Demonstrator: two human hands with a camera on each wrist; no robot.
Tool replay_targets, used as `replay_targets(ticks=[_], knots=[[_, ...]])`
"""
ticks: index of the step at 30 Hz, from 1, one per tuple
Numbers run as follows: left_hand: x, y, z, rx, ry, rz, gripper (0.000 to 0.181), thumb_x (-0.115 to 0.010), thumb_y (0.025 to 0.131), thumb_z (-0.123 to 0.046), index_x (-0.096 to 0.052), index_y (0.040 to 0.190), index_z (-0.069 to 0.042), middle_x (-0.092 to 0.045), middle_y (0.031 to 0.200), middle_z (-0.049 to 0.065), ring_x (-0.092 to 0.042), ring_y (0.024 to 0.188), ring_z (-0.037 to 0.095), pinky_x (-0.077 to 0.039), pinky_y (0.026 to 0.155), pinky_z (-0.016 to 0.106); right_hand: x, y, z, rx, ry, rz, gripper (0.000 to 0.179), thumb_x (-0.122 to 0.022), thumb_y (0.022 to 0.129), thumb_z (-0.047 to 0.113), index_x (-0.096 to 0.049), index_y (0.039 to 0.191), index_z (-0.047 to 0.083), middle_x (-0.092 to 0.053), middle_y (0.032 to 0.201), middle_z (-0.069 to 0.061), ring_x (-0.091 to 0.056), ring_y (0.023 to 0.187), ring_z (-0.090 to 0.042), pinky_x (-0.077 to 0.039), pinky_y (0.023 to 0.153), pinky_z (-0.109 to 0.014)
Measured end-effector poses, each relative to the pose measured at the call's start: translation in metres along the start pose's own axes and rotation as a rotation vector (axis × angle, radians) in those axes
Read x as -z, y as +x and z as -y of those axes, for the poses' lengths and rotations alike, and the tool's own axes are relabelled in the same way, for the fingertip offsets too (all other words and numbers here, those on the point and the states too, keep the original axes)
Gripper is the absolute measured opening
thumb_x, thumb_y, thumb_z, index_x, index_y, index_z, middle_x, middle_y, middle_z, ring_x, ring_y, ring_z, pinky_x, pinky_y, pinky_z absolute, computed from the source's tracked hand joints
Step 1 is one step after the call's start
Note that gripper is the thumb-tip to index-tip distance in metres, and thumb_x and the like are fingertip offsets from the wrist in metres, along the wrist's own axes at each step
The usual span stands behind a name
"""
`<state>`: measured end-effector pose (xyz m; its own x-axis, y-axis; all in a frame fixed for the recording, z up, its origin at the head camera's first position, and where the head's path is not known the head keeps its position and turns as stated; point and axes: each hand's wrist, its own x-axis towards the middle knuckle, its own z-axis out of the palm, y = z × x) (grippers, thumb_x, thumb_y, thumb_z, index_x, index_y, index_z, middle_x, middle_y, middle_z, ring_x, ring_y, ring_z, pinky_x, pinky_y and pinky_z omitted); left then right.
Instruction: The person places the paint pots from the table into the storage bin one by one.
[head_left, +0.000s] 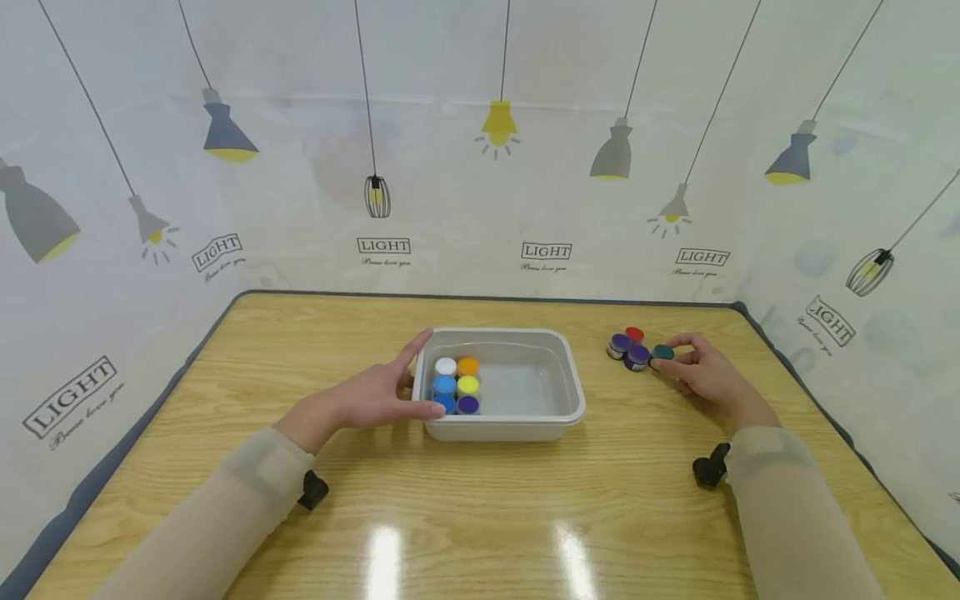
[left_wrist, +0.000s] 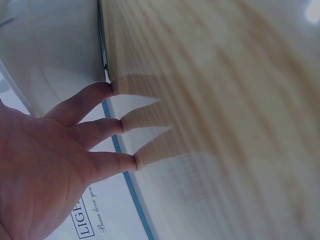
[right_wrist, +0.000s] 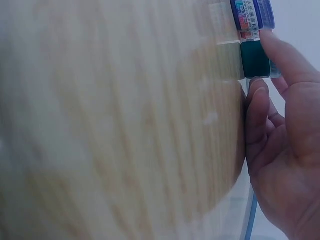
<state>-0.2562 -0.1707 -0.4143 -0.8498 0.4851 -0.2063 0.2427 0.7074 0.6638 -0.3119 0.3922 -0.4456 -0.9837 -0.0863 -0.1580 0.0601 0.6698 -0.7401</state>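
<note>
My left hand (head_left: 367, 398) rests against the left end of a pale grey plastic bin (head_left: 502, 432), its thumb over the front rim and index finger at the back corner. In the left wrist view, the other fingers (left_wrist: 100, 134) are spread with their tips on the table. The bin holds several small paint jars, among them a white one (head_left: 446, 367), an orange one (head_left: 468, 367) and a yellow one (head_left: 468, 385). To the right, my right hand (head_left: 708, 375) pinches a green-lidded paint jar (head_left: 663, 353) standing on the table. Purple-lidded jars (head_left: 637, 357) and a red-lidded jar (head_left: 634, 334) stand beside it.
The wooden table (head_left: 480, 517) has a dark edge along its back and sides. Behind it hangs a pale wall covering (head_left: 450, 50) printed with lamps. A black device (head_left: 711, 467) is strapped at the right wrist, another (head_left: 313, 490) at the left.
</note>
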Motion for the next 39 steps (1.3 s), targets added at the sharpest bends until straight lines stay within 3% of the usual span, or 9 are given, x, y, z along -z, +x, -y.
replay_targets(ticks=[9,16,19,27,30,39], knots=[[-0.001,-0.001,0.001,0.006,-0.009,0.000,0.125,-0.073,0.091,-0.079,0.014,0.174,-0.045,-0.057,0.161,0.026,-0.058,0.147,0.043,-0.040,0.124,0.067,0.003,-0.007,-0.003,0.052,0.044,0.009,0.058,-0.064,0.113,0.034,-0.041,0.156,0.002,-0.060,0.092,-0.007,-0.058,0.070,-0.018,-0.056,0.065,-0.033],[-0.002,-0.001,0.001,0.010,-0.005,-0.001,0.125,-0.073,0.090,-0.080,0.013,0.174,-0.047,-0.056,0.162,0.025,-0.057,0.149,0.043,-0.040,0.125,0.067,0.012,-0.023,-0.001,0.057,0.034,0.008,0.059,-0.067,0.112,0.037,-0.044,0.160,0.010,-0.057,0.119,-0.016,-0.059,0.074,-0.020,-0.059,0.064,-0.037],[-0.001,0.000,0.001,0.009,-0.002,-0.004,0.124,-0.073,0.090,-0.080,0.013,0.174,-0.047,-0.056,0.162,0.025,-0.056,0.149,0.044,-0.039,0.125,0.067,0.015,-0.029,0.004,0.097,0.014,0.017,0.058,-0.067,0.112,0.036,-0.047,0.160,0.010,-0.055,0.121,-0.015,-0.059,0.074,-0.022,-0.055,0.065,-0.036],[0.000,0.000,0.003,0.009,-0.003,-0.001,0.124,-0.073,0.091,-0.078,0.014,0.174,-0.045,-0.057,0.162,0.026,-0.057,0.148,0.044,-0.040,0.125,0.068,0.007,-0.044,0.041,0.267,-0.041,0.055,0.046,-0.070,0.110,0.028,-0.059,0.152,0.010,-0.059,0.109,-0.010,-0.056,0.068,-0.023,-0.050,0.061,-0.038],[0.000,0.000,0.003,0.009,-0.003,-0.001,0.125,-0.073,0.091,-0.077,0.014,0.174,-0.045,-0.056,0.162,0.026,-0.056,0.149,0.045,-0.039,0.125,0.068,0.000,-0.048,0.059,0.293,-0.049,0.073,0.044,-0.073,0.109,0.029,-0.062,0.149,0.014,-0.059,0.107,-0.010,-0.055,0.067,-0.021,-0.049,0.060,-0.035],[0.000,-0.001,0.003,0.002,0.004,-0.004,0.124,-0.073,0.092,-0.077,0.013,0.174,-0.045,-0.058,0.160,0.026,-0.058,0.147,0.043,-0.040,0.125,0.067,-0.025,-0.048,0.104,0.444,-0.021,0.107,0.035,-0.078,0.105,0.019,-0.068,0.138,0.015,-0.062,0.104,-0.009,-0.060,0.071,-0.017,-0.051,0.061,-0.030]])
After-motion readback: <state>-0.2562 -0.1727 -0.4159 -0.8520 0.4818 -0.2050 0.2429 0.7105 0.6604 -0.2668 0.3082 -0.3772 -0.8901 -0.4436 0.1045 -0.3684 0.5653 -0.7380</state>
